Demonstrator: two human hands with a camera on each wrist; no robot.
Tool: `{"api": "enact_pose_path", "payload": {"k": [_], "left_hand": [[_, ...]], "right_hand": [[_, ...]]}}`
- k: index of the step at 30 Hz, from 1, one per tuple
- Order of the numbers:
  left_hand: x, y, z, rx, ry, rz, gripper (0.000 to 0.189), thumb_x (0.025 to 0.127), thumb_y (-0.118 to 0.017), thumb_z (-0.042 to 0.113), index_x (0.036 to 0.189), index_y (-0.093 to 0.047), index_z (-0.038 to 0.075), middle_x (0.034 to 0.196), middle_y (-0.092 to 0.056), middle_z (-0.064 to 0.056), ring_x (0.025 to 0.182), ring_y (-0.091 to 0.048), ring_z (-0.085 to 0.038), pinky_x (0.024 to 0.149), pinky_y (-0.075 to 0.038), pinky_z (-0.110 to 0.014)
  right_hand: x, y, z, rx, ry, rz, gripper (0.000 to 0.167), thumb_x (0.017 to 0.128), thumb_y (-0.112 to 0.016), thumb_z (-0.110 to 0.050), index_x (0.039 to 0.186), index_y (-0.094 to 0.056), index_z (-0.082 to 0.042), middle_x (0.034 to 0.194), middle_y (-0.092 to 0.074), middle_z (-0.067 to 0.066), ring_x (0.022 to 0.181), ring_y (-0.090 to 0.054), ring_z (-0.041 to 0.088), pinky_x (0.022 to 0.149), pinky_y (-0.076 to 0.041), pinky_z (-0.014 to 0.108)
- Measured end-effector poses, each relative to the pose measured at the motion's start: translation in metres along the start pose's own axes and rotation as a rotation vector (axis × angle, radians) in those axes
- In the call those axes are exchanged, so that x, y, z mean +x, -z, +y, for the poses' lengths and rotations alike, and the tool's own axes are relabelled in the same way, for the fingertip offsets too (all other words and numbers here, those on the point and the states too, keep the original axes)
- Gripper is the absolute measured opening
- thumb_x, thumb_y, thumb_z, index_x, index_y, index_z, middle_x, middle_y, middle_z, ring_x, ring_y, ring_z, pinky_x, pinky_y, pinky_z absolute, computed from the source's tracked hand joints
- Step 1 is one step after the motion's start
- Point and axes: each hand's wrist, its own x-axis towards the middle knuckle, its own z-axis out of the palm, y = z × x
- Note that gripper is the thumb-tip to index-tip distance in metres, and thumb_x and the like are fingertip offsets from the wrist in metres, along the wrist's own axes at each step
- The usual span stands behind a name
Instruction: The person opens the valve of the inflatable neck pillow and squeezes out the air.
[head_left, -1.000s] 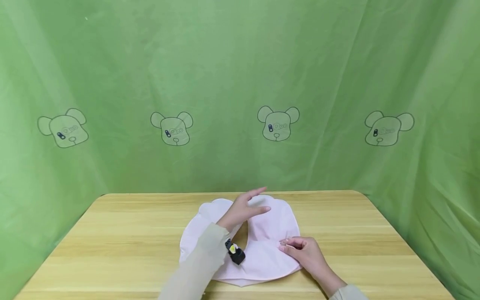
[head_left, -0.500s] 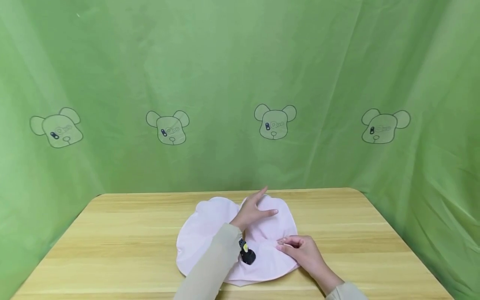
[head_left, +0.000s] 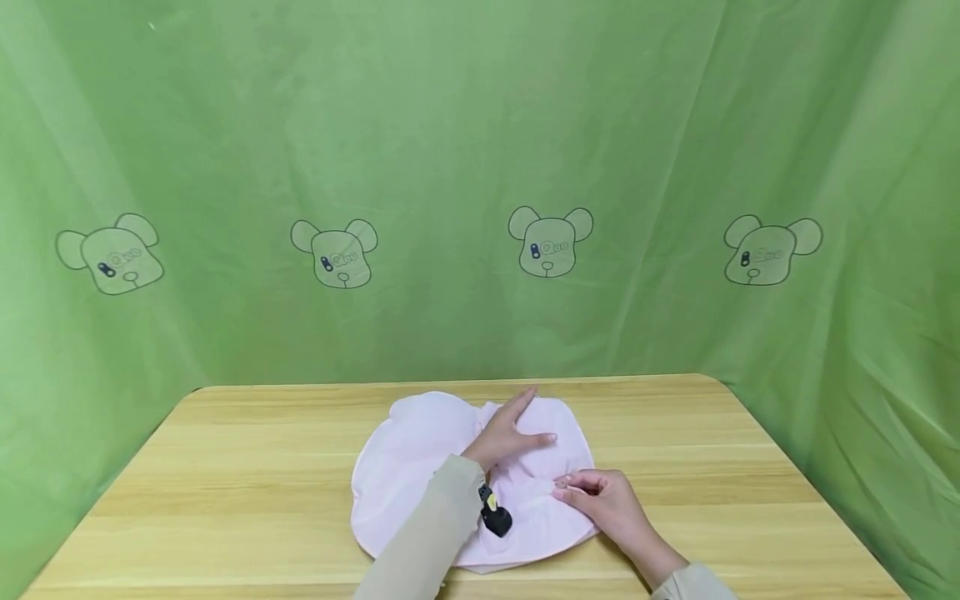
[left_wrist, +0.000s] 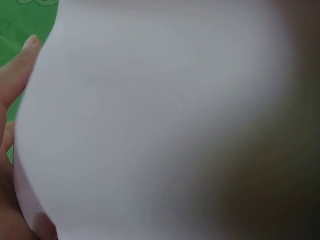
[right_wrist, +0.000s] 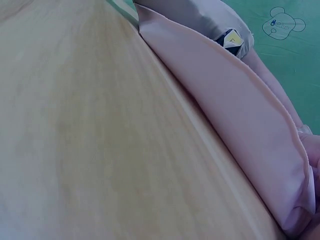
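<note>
A pale pink, scalloped cloth piece like a bib [head_left: 412,475] lies spread at the table's front middle. My left hand [head_left: 508,437] is over its upper right part, thumb and forefinger held wide apart; its other fingers are mostly hidden. Pale cloth [left_wrist: 125,100] fills most of the left wrist view, with the left hand's fingers [left_wrist: 17,75] past its edge. With thumb and fingertips, my right hand [head_left: 606,500] pinches the bib near its right side. In the right wrist view, the bib's edge [right_wrist: 225,95] stands up from the table in layers.
The wood-grain table [head_left: 225,483] extends on both sides of the bib. A small black device [head_left: 497,520] sits at the left wrist, low over the cloth. Green curtains [head_left: 442,125] printed with bear heads enclose the back and sides.
My left hand has shifted right, then dipped slightly toward the cloth. The gap in the bib's middle that showed the table is now covered. The right hand keeps its pinch in nearly the same spot.
</note>
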Motion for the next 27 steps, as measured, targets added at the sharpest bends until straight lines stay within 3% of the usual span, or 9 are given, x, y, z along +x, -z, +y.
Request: {"api": "enact_pose_path", "payload": {"k": [8,16,27], "left_hand": [[-0.0015,-0.0006,-0.0055,-0.030,0.032,-0.032,0.091,0.079,-0.075,0.037,0.151,-0.022,0.021,0.155,-0.024,0.000,0.141,-0.022,-0.026,0.114,-0.019,-0.046],[-0.0058,0.0005,-0.0072,-0.100,0.083,-0.049,0.088,0.078,-0.076,0.037,0.148,-0.023,0.038,0.154,-0.025,0.005,0.141,-0.022,-0.024,0.114,-0.019,-0.046],[-0.0088,0.0001,-0.0080,-0.089,0.087,-0.046,0.091,0.078,-0.077,0.035,0.150,-0.023,0.029,0.154,-0.027,0.000,0.140,-0.024,-0.029,0.113,-0.021,-0.049]], "right_hand": [[0.0005,0.0010,0.0046,-0.008,0.021,-0.020,0.013,0.077,-0.076,-0.005,0.086,-0.073,0.004,0.084,-0.073,0.010,0.074,-0.063,0.000,0.065,-0.051,0.017],[0.0011,0.0006,0.0053,-0.024,0.005,-0.012,0.012,0.077,-0.076,-0.006,0.085,-0.073,0.002,0.084,-0.073,0.009,0.074,-0.062,-0.001,0.066,-0.050,0.017],[0.0004,0.0006,0.0014,-0.024,-0.019,-0.014,0.014,0.076,-0.077,-0.008,0.086,-0.073,0.002,0.084,-0.073,0.009,0.074,-0.062,0.000,0.066,-0.050,0.017]]}}
